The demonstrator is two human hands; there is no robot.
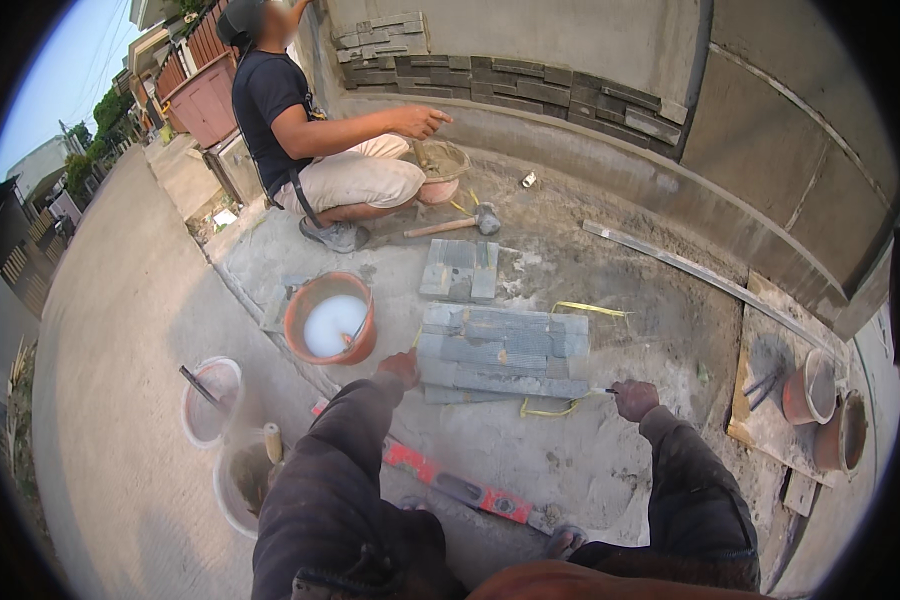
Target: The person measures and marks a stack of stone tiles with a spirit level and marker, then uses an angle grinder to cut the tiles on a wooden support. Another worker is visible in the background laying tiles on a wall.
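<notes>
A stack of grey stone cladding strips (500, 348) lies on the ground in front of me, with loose yellow strapping (552, 411) at its near side and more beyond its far right corner. At the stack's left edge is my left hand (398, 368), fingers curled, beside a thin yellow strap end; what it grips is hard to make out. My right hand (635, 401) is closed around a small thin tool (602, 390) with a pale tip, at the stack's near right corner. A smaller group of stone strips (459, 268) lies just beyond the stack.
An orange bucket of whitish liquid (335, 318) stands left of the stack. Two white buckets (212, 402) are nearer left. A red spirit level (457, 483) lies before my feet, a hammer (485, 219) beyond. A co-worker (290, 130) squats by the wall; a metal bar (670, 262) lies right.
</notes>
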